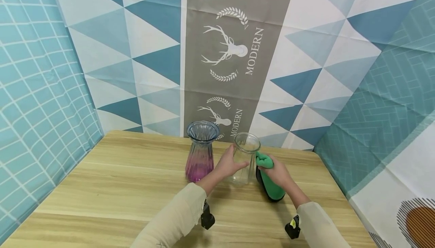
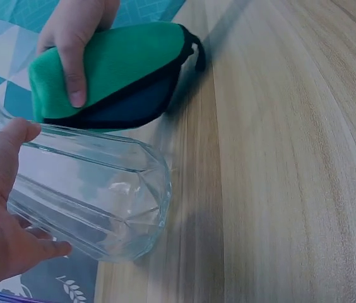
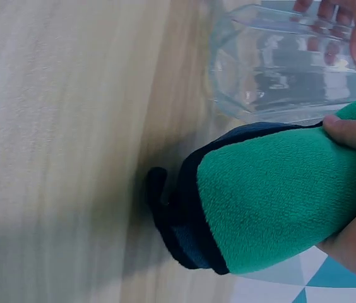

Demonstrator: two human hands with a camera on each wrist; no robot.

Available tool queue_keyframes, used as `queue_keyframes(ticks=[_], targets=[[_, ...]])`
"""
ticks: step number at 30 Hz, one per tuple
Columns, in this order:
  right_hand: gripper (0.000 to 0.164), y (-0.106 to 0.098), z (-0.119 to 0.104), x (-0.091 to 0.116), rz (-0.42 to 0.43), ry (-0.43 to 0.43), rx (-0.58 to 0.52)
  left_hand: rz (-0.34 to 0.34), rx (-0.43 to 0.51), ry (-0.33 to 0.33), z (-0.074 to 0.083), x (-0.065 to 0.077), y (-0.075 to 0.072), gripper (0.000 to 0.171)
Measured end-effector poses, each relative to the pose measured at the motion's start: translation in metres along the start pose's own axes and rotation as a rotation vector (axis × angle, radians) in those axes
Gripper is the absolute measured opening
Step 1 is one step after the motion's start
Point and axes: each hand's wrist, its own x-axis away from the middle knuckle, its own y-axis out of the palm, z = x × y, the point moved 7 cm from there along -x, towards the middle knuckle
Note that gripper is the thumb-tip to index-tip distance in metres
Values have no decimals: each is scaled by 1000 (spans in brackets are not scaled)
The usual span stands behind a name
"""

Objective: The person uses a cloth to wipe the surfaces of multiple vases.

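A clear glass vase (image 1: 242, 175) with a round rim stands upright at the back of the table. My left hand (image 1: 230, 164) grips its side below the rim, the thumb and fingers spread around the glass in the left wrist view. To the right, my right hand (image 1: 280, 174) holds a folded green cloth (image 3: 279, 189) with dark edging and a small black loop. The cloth hangs down right beside the vase, and its dark edge overlaps the glass wall in the right wrist view.
A ribbed vase (image 1: 200, 155), blue-grey above and pink-purple below, stands just left of the clear one. The wood-grain table (image 1: 112, 187) ends at a patterned backdrop (image 1: 156, 51). Small black devices (image 1: 207, 217) sit at both wrists.
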Motion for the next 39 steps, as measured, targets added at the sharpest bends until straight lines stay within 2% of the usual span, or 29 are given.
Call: queue_keyframes(ticks=[4, 12, 19, 25, 28, 34, 39], targets=[[46, -8, -5, -2, 42, -5, -33, -9, 1, 2, 2, 0, 1, 88], [58, -10, -14, -5, 63, -5, -88, -14, 24, 5, 2, 0, 3, 90], [52, -8, -19, -5, 72, -43, -127, -2, 61, -5, 5, 2, 4, 93], [44, -4, -19, -5, 65, -43, -101, 17, 19, -50, 2, 1, 6, 99], [43, 0, -15, -4, 47, -39, -81, 34, 12, -37, 4, 0, 6, 97], [55, 6, -10, -3, 13, -47, -75, 61, 21, 0, 6, -1, 6, 93], [53, 9, -7, -2, -4, -71, -37, 73, 31, 23, 9, -1, 5, 91]])
